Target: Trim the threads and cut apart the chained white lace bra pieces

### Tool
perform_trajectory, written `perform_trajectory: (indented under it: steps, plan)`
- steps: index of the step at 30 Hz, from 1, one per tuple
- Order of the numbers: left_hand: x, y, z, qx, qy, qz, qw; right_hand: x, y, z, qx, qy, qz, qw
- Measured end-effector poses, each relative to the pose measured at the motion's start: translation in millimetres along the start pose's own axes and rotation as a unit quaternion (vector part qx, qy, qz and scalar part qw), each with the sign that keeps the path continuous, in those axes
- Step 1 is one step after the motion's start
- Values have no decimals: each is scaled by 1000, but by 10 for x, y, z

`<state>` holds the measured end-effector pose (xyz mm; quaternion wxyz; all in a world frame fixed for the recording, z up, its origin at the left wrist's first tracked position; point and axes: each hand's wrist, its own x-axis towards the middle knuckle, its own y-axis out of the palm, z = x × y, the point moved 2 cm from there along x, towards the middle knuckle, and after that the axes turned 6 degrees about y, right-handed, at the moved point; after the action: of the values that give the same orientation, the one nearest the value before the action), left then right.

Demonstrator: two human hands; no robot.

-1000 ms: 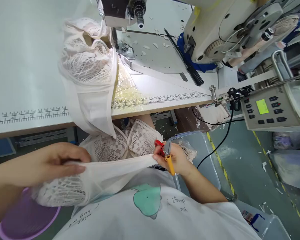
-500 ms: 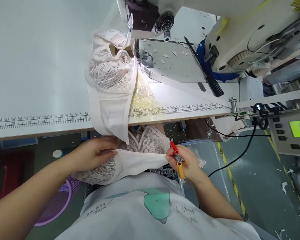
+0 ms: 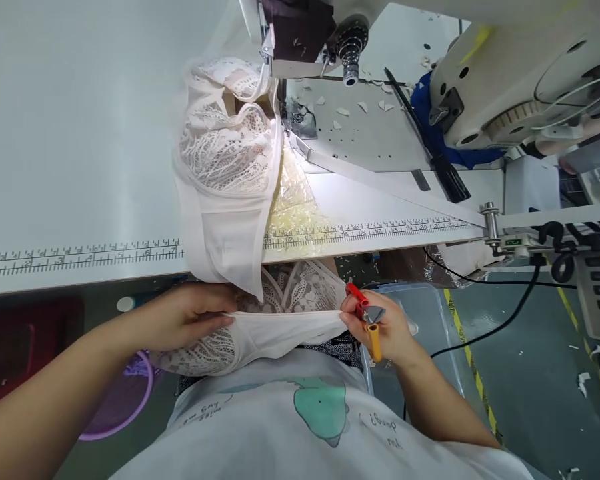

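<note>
A white lace bra lies across my lap, its plain band stretched level between both hands. My left hand is closed, pinching the band's upper edge near a lace cup between thumb and fingers. At the band's other end, my right hand grips the fabric with thumb and fingertips. That same hand also carries small thread snips with red and yellow handles, lying across the fingers. Another white lace bra rests on the sewing table, hanging over its front edge and reaching the one in my lap.
A sewing machine stands over the table, with fabric scraps and a black-handled screwdriver beside it. A printed ruler runs along the table's front edge. Below are a purple basket, a clear plastic bin and a black cable.
The camera view has shifted slightly, moving the machine and table rightward in the picture. Both hands keep their hold on the band, now a little farther apart.
</note>
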<state>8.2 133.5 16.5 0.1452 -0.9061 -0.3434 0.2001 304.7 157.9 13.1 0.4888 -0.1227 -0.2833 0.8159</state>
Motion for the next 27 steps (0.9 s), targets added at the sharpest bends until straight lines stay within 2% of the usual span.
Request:
perform_trajectory:
  steps: [2,4,7,9,11,13,15,17,19,22,24,27]
  plan:
    - [-7,-10,-8,13,-21,-13,1000,37,10,0,-6,9,5,1000]
    - [-10,-19,-6,60,-50,-56,995,75,9,7,-2,15,20,1000]
    - [34,-9,-52,215,-73,-108,968,118,-17,13,6,27,49,998]
    - [124,44,-139,329,-74,-92,937,131,-38,16,4,32,64,997]
    - [268,143,-275,379,-30,-69,923,135,-53,25,0,26,75,997]
    - [444,268,-438,350,58,-78,932,133,-54,42,-1,18,85,996]
    - [616,382,-570,292,134,-119,940,131,-48,65,-1,17,89,996]
    - [755,464,-636,237,158,-157,946,130,-39,92,-1,18,84,996]
    - [839,505,-648,168,152,-167,959,129,-35,117,5,17,66,998]
    - [861,494,-635,12,119,-163,979,124,-33,120,46,34,43,997]
    - [831,459,-633,-72,89,-177,977,115,-31,98,106,57,35,992]
    - [776,419,-642,-118,74,-210,968,94,-33,58,181,77,12,980]
